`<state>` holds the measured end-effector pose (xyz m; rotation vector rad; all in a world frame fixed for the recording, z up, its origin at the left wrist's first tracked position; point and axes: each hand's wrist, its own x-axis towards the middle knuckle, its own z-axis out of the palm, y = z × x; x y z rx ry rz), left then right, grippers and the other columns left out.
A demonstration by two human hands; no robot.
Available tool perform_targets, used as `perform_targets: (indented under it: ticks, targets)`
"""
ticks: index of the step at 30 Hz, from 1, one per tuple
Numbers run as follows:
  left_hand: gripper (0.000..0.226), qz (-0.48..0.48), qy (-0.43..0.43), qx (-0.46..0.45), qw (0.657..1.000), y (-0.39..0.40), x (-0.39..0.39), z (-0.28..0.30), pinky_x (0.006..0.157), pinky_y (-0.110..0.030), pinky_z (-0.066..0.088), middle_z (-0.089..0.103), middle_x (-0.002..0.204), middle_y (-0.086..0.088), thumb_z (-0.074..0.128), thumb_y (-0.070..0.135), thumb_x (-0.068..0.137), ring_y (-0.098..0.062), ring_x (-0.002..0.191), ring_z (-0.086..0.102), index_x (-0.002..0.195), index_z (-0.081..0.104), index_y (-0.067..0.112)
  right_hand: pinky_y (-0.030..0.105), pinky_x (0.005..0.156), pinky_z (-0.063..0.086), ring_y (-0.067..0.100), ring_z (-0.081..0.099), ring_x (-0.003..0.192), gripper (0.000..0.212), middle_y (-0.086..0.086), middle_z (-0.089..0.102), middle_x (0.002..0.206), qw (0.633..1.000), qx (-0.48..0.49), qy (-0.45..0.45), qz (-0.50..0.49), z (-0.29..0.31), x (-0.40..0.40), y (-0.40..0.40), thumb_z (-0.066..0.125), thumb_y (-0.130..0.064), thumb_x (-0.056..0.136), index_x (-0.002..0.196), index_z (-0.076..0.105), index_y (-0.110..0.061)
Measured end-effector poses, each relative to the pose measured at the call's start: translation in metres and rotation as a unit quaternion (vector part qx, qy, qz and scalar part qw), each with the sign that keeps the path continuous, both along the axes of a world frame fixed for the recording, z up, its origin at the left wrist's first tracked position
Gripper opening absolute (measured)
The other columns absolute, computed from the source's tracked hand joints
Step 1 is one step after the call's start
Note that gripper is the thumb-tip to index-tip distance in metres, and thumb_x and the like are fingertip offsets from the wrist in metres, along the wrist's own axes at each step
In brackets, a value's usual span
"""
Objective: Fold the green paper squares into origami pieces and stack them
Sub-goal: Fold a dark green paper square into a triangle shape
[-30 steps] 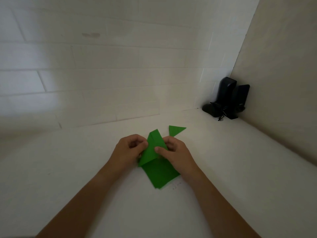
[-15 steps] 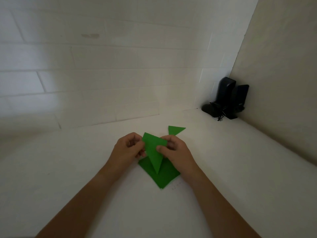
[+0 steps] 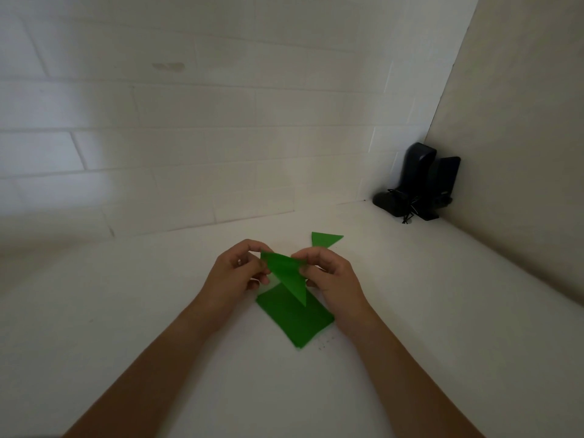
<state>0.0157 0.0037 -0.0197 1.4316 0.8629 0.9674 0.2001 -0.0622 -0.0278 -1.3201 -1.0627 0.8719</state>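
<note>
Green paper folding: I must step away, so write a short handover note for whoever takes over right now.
Left hand and right hand: each pinches an upper corner of the half-folded green triangle, held above the table, point down.
Stack of unfolded green squares: flat on the table beneath the hands.
Done: one small folded triangle lies farther back.
Left: finish this piece, set it with the finished one, then fold the remaining squares.
</note>
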Motion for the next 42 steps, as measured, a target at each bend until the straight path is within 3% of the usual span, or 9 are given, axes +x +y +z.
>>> perform_targets:
  ticks: [5, 9, 12, 14, 18, 21, 25, 33, 42]
  targets:
    - [0.034, -0.016, 0.009, -0.009, 1.0, 0.0002, 0.0008, -0.0003, 0.066, -0.023, 0.051, 0.067, 0.075, -0.006, 0.051, -0.006, 0.097, -0.016, 0.071, 0.064, 0.085, 0.074, 0.015, 0.05, 0.091, 0.059, 0.039, 0.07, 0.103, 0.037, 0.009, 0.077, 0.098, 1.0, 0.003, 0.009, -0.001, -0.003, 0.001, 0.0013, 0.057, 0.008, 0.095, 0.086, 0.081, -0.019]
    - [0.029, -0.021, -0.044, -0.06, 0.997, 0.0015, 0.0045, 0.0012, 0.062, -0.024, 0.053, 0.065, 0.078, -0.011, 0.045, 0.006, 0.103, -0.021, 0.069, 0.065, 0.089, 0.07, 0.007, 0.054, 0.096, 0.059, 0.037, 0.072, 0.103, 0.038, 0.011, 0.078, 0.099, 1.0, -0.001, 0.021, -0.004, -0.0049, 0.0011, 0.0031, 0.056, 0.008, 0.096, 0.085, 0.082, -0.017]
    - [0.015, 0.001, -0.02, -0.04, 0.999, 0.0016, 0.0039, -0.0028, 0.07, -0.027, 0.057, 0.07, 0.081, -0.01, 0.061, 0.017, 0.101, -0.022, 0.075, 0.07, 0.096, 0.069, 0.005, 0.059, 0.095, 0.058, 0.041, 0.072, 0.1, 0.036, 0.016, 0.077, 0.098, 0.999, -0.003, 0.035, 0.001, -0.0056, 0.0008, 0.0029, 0.056, 0.007, 0.097, 0.085, 0.082, -0.014]
    - [0.012, 0.016, 0.006, -0.008, 1.0, 0.0014, 0.0031, -0.0055, 0.072, -0.023, 0.058, 0.072, 0.081, -0.009, 0.073, 0.014, 0.093, -0.02, 0.077, 0.072, 0.098, 0.071, 0.003, 0.06, 0.094, 0.058, 0.043, 0.072, 0.099, 0.035, 0.018, 0.077, 0.096, 0.999, 0.0, 0.032, 0.002, -0.0058, 0.0005, 0.0026, 0.055, 0.007, 0.096, 0.085, 0.081, -0.013]
    - [0.015, 0.037, 0.008, 0.008, 0.999, 0.0026, 0.0009, -0.0059, 0.069, -0.017, 0.056, 0.072, 0.074, -0.003, 0.079, 0.007, 0.087, -0.014, 0.073, 0.071, 0.098, 0.071, 0.003, 0.054, 0.097, 0.057, 0.028, 0.071, 0.096, 0.038, 0.008, 0.075, 0.094, 0.999, -0.009, 0.032, 0.004, -0.0023, -0.0003, 0.0018, 0.045, 0.005, 0.096, 0.087, 0.078, -0.011]
    - [0.018, 0.023, 0.009, 0.012, 1.0, 0.001, 0.0006, -0.0055, 0.069, -0.016, 0.054, 0.07, 0.077, -0.007, 0.082, 0.007, 0.084, -0.011, 0.073, 0.069, 0.099, 0.072, 0.004, 0.047, 0.096, 0.056, 0.019, 0.069, 0.094, 0.027, 0.005, 0.074, 0.094, 0.999, -0.019, 0.033, 0.017, 0.0022, -0.0023, -0.0014, 0.048, -0.007, 0.102, 0.096, 0.074, -0.011]
    - [0.02, -0.003, 0.015, 0.023, 1.0, 0.0011, 0.0004, -0.0058, 0.072, -0.018, 0.054, 0.073, 0.082, -0.012, 0.084, 0.01, 0.081, -0.014, 0.077, 0.071, 0.098, 0.074, 0.01, 0.033, 0.085, 0.053, 0.012, 0.068, 0.086, 0.022, 0.003, 0.074, 0.089, 0.994, -0.04, -0.078, 0.06, -0.0001, -0.0056, -0.0033, 0.061, -0.031, 0.103, 0.093, 0.077, -0.02]
    - [0.015, -0.012, -0.011, -0.041, 0.999, -0.0012, 0.0037, -0.0054, 0.07, -0.019, 0.059, 0.076, 0.082, -0.016, 0.079, 0.01, 0.086, -0.017, 0.073, 0.072, 0.098, 0.076, -0.001, 0.035, 0.083, 0.056, 0.014, 0.069, 0.083, 0.013, 0.005, 0.075, 0.086, 0.996, 0.002, -0.074, 0.055, -0.0036, -0.0008, -0.0017, 0.068, -0.018, 0.099, 0.089, 0.076, -0.013]
    - [0.014, -0.023, 0.0, -0.039, 0.999, 0.0005, 0.003, -0.0066, 0.072, -0.022, 0.06, 0.075, 0.081, -0.015, 0.074, 0.017, 0.093, -0.016, 0.073, 0.07, 0.092, 0.08, 0.004, 0.032, 0.079, 0.056, 0.015, 0.07, 0.08, 0.01, 0.009, 0.075, 0.086, 0.995, -0.008, -0.068, 0.073, -0.0027, -0.002, -0.0019, 0.071, -0.014, 0.097, 0.088, 0.074, -0.011]
